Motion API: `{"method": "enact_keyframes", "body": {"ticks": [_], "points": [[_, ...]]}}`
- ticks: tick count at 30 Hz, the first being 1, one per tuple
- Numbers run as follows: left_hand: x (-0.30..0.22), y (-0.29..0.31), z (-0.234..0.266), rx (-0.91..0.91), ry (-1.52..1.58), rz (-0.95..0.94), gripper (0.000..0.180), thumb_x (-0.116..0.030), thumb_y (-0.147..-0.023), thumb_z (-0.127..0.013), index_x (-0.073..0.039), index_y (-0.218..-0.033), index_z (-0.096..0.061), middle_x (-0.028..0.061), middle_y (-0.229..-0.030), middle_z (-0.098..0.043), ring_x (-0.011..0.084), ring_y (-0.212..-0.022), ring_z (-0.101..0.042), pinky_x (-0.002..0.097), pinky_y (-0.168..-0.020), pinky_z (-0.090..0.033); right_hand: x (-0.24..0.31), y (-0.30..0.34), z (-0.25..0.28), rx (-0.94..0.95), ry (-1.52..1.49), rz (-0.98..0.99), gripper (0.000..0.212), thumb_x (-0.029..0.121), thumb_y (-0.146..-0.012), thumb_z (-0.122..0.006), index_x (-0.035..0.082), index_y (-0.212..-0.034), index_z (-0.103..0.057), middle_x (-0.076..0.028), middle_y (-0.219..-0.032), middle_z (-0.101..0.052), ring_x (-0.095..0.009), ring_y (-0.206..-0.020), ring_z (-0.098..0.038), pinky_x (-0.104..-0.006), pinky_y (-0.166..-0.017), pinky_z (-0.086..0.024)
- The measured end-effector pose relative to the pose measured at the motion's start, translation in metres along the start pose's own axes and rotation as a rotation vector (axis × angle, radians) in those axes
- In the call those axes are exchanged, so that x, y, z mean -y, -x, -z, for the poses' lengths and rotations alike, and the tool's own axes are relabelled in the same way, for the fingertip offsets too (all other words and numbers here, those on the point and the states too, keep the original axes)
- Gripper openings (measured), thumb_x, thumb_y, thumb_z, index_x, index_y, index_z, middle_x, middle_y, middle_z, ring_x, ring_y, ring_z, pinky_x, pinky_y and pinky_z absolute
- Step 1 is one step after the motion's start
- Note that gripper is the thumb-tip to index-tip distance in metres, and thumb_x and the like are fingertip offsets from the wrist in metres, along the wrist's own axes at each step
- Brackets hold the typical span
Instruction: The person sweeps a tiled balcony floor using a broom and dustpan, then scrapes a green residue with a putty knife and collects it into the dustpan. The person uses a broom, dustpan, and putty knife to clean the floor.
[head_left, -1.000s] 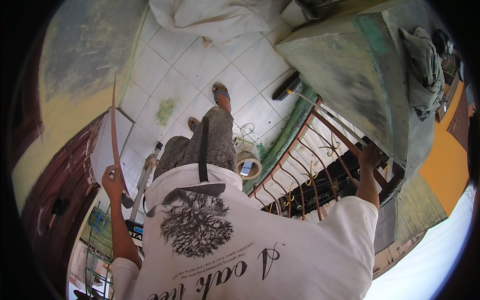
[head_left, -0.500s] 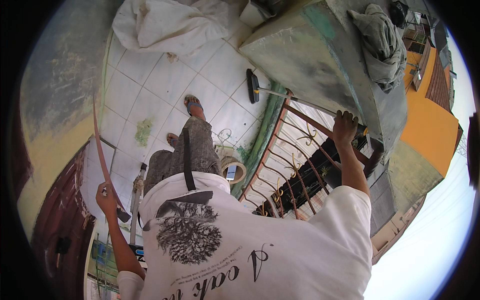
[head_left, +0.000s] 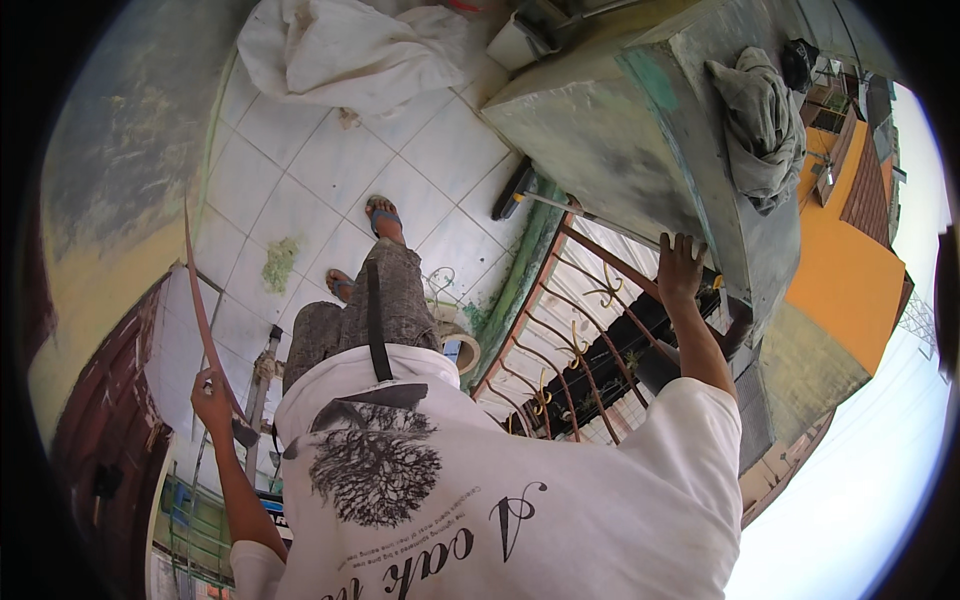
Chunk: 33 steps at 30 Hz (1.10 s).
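Note:
My left hand (head_left: 210, 398) is closed around a long, thin reddish-brown strip (head_left: 200, 320), with a dark block-like piece at its near end. I cannot make out what kind of thing the strip is. Over on the right, my right hand (head_left: 681, 270) reaches toward the concrete ledge, its fingers stretched upward and slightly apart. It lies over or against the grey handle of a broom (head_left: 600, 222); whether it touches the handle is unclear. The broom's black head (head_left: 511, 190) rests by the green kerb, and its handle slants along the ledge.
A metal railing (head_left: 555, 330) with curled bars runs beside the concrete block (head_left: 600, 130). Grey cloth (head_left: 757, 125) lies on the block. A white sheet (head_left: 350, 60) covers floor tiles ahead. A round container (head_left: 460, 350) is near my legs; a dark-red door (head_left: 105, 430) stands left.
The view has shifted slightly, moving the floor and block a little downward. My right hand's fingers look straighter than before. My left hand keeps its hold on the strip.

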<state>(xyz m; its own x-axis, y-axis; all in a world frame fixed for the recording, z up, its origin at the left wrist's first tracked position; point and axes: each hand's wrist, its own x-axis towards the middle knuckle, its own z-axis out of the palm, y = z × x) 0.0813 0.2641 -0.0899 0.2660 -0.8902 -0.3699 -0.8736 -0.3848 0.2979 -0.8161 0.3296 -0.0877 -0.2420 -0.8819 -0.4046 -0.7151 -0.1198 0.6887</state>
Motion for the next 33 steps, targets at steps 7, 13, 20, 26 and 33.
{"method": "enact_keyframes", "body": {"ticks": [7, 13, 20, 26, 33], "points": [[-0.005, -0.003, -0.006, -0.035, 0.052, -0.029, 0.022, -0.019, -0.096, -0.064, 0.001, -0.1, -0.07, 0.0109, -0.087, -0.07, 0.0222, -0.078, -0.06, 0.0366, -0.076, -0.048, 0.0, 0.005, 0.013, 0.054, -0.063, 0.065, 0.04, 0.023, -0.092, -0.057, 0.017, -0.132, -0.057, -0.009, -0.122, -0.058, -0.027, -0.13, -0.049, -0.0577, -0.114, -0.03], [-0.022, 0.003, -0.003, -0.041, 0.054, 0.019, 0.02, -0.019, -0.095, -0.065, 0.0, -0.1, -0.071, 0.0101, -0.084, -0.068, 0.0213, -0.075, -0.059, 0.0363, -0.073, -0.048, 0.02, 0.002, 0.031, 0.013, -0.23, 0.114, 0.043, 0.023, -0.09, -0.062, 0.016, -0.133, -0.057, -0.009, -0.128, -0.056, -0.028, -0.132, -0.047, -0.0616, -0.112, -0.028], [-0.101, -0.033, -0.02, -0.035, 0.187, 0.039, 0.021, -0.021, -0.093, -0.068, -0.002, -0.101, -0.073, 0.0101, -0.08, -0.069, 0.0184, -0.072, -0.062, 0.0346, -0.069, -0.049, 0.176, -0.04, 0.171, 0.083, -1.029, 0.15, 0.055, 0.033, -0.089, -0.072, 0.016, -0.138, -0.054, -0.013, -0.134, -0.058, -0.034, -0.13, -0.051, -0.0687, -0.105, -0.031], [-0.217, -0.071, -0.05, 0.066, 0.434, -0.164, 0.027, -0.03, -0.09, -0.072, -0.005, -0.098, -0.074, 0.0145, -0.073, -0.068, 0.0242, -0.067, -0.064, 0.0371, -0.066, -0.052, 0.35, -0.069, 0.371, 0.146, -2.145, 0.44, 0.069, 0.046, -0.099, -0.065, -0.004, -0.142, -0.046, -0.02, -0.113, -0.067, -0.03, -0.107, -0.066, -0.0393, -0.088, -0.053], [-0.195, -0.064, -0.066, 0.144, 0.634, -0.241, 0.025, -0.022, -0.085, -0.068, -0.011, -0.107, -0.073, 0.0182, -0.094, -0.073, 0.0396, -0.086, -0.071, 0.0478, -0.077, -0.056, 0.421, -0.051, 0.454, 0.318, -2.409, 0.333, 0.043, 0.026, -0.103, -0.063, -0.005, -0.131, -0.055, -0.012, -0.106, -0.069, -0.017, -0.095, -0.066, -0.0312, -0.085, -0.055]]}}
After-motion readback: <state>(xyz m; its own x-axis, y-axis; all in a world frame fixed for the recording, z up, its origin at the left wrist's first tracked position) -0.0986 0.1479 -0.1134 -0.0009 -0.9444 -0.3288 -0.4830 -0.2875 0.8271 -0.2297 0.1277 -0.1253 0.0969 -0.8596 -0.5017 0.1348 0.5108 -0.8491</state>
